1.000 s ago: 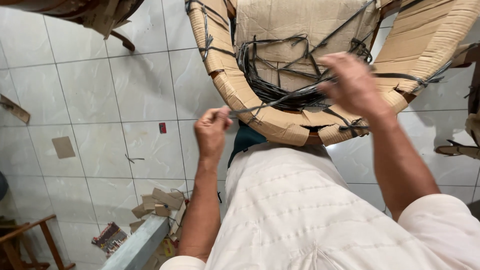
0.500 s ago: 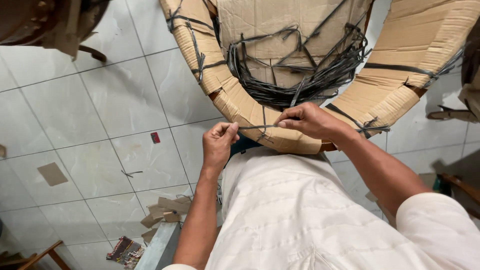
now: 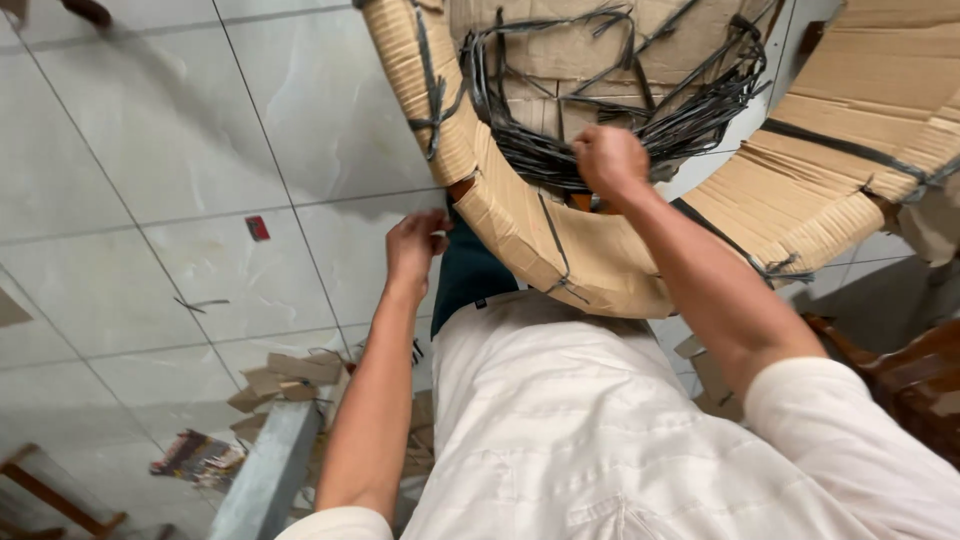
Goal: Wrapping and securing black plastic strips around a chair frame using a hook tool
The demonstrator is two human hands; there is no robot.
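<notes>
My right hand (image 3: 610,160) with fingers now closed on the tangle of dark straps (image 3: 620,110) inside the cardboard-wrapped curved frame (image 3: 520,220), moved farther than before, left hand (image 3: 415,245) fingers curled at the frame's left edge, tiled floor (image 3: 150,200) beyond

head view | being aimed steeply down from the head | hands (image 3: 612,160) being framed close | floor (image 3: 150,150) being seen below

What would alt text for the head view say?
Seen from above, a person's right hand grips a tangle of dark straps inside a curved cardboard-wrapped frame, while the left hand touches its outer edge. Cardboard scraps lie on the white tiled floor.
</notes>
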